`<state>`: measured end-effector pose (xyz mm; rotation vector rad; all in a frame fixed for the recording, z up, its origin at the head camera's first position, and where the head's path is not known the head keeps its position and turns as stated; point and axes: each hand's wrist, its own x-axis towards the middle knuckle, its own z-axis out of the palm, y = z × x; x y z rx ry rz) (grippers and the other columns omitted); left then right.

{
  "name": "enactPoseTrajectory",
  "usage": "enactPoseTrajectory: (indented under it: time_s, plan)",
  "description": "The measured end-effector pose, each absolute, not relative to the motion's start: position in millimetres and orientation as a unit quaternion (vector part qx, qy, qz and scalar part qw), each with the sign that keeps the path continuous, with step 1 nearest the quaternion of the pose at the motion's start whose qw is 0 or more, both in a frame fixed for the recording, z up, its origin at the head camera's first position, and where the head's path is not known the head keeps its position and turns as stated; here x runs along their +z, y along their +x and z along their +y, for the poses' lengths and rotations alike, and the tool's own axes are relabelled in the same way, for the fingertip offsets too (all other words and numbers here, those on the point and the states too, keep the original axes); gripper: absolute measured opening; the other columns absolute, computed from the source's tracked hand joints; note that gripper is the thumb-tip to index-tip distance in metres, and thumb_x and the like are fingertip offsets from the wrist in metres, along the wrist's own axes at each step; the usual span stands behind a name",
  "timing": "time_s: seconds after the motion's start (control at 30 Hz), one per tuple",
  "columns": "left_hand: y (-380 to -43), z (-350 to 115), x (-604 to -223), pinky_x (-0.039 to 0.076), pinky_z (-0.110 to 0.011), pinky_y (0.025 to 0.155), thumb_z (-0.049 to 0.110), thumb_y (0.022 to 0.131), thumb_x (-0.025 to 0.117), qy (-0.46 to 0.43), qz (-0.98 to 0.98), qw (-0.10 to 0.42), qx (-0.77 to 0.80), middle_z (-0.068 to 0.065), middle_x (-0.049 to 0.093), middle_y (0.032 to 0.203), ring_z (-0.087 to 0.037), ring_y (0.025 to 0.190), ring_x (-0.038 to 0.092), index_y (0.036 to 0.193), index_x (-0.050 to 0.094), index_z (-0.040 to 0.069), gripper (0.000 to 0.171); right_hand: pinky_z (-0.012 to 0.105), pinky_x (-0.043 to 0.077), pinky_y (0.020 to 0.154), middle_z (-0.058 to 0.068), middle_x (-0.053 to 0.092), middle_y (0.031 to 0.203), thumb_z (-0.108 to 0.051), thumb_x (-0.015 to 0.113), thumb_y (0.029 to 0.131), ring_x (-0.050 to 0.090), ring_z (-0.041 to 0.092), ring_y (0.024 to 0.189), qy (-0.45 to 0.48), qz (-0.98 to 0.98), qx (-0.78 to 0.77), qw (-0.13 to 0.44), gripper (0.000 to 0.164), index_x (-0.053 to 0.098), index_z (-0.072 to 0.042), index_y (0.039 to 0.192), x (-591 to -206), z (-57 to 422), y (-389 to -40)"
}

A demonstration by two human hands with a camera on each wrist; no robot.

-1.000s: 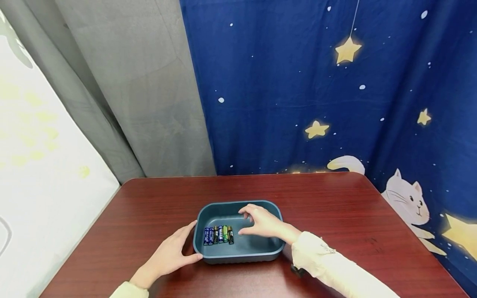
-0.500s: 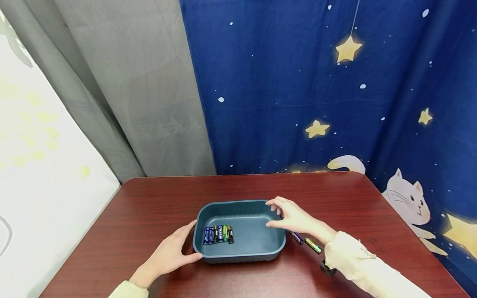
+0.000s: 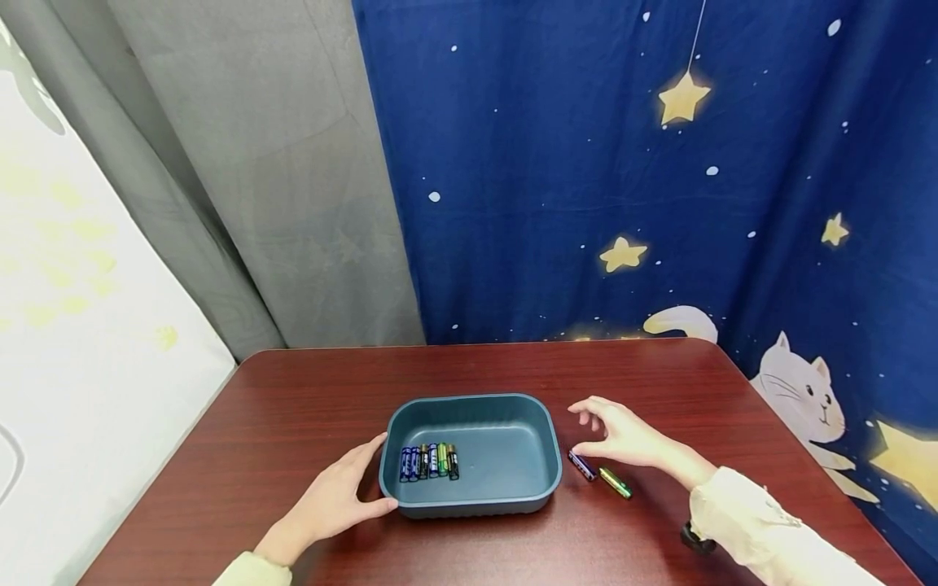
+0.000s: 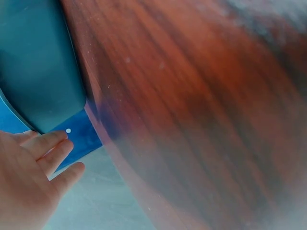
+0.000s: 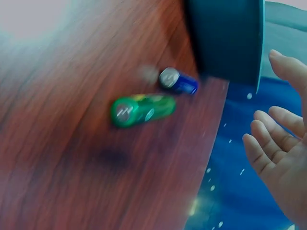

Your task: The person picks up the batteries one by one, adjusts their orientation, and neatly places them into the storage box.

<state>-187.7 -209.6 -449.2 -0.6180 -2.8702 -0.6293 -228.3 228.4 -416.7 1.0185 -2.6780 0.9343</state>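
Note:
A blue-green plastic bin [image 3: 506, 468] stands mid-table. Along its left part lies a row of several batteries [image 3: 433, 461], blue, black and green. My left hand [image 3: 330, 500] rests against the bin's left end, fingers extended along the side and thumb at the front corner. In the left wrist view its fingers [image 4: 55, 146] reach the bin's rim. Beyond the bin's right end, my right hand [image 3: 630, 435] hovers empty, fingers loosely bent and thumb apart. Just below it on the table lie a blue battery [image 3: 582, 465] and a green battery [image 3: 615, 483], also sharp enough to recognise in the right wrist view.
The dark red wooden table [image 3: 322, 407] extends around the bin on all sides. Behind it hang a grey curtain [image 3: 293, 203] and a blue star-patterned curtain [image 3: 528, 203]. A white patterned cloth [image 3: 95, 325] hangs at the left.
My right hand has moved right, from above the bin's inside to above the table past its right end, uncovering the blue and green batteries. My left hand has stayed at the bin.

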Motion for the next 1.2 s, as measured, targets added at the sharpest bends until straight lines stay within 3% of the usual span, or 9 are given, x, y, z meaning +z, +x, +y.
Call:
enactPoseTrajectory:
  time_s: [0.3,0.83,1.2]
  plan:
    - [-187,-209,-449,0.043,-0.048,0.090,0.060,0.069,0.066,-0.205,-0.953,0.066,-0.214,-0.007,0.048,0.131,-0.025,0.117,0.047,0.141,0.034,0.015,0.091,0.021,0.042,0.057,0.006,0.054,0.081,-0.023,0.077,0.070,0.048,0.014,0.068,0.354,-0.884,0.303,0.047,0.053,0.055,0.002,0.111,-430,254,-224]
    - [-187,-210,-448,0.043,-0.047,0.090,0.059,0.069,0.067,-0.203,-0.952,0.066,-0.219,-0.005,0.049,0.131,-0.024,0.117,0.048,0.141,0.033,0.016,0.091,0.016,0.039,0.056,-0.003,0.050,0.082,-0.024,0.081,0.062,0.045,0.007,0.065,0.390,-0.879,0.273,-0.040,0.056,0.058,0.000,0.108,-447,274,-207]
    - [-187,-209,-449,0.043,-0.047,0.090,0.059,0.069,0.067,-0.201,-0.953,0.066,-0.217,-0.005,0.049,0.130,-0.024,0.117,0.048,0.141,0.033,0.016,0.091,0.015,0.039,0.055,-0.004,0.050,0.080,-0.018,0.082,0.061,0.045,0.005,0.064,0.409,-0.871,0.268,-0.040,0.050,0.062,-0.003,0.105,-449,276,-207]
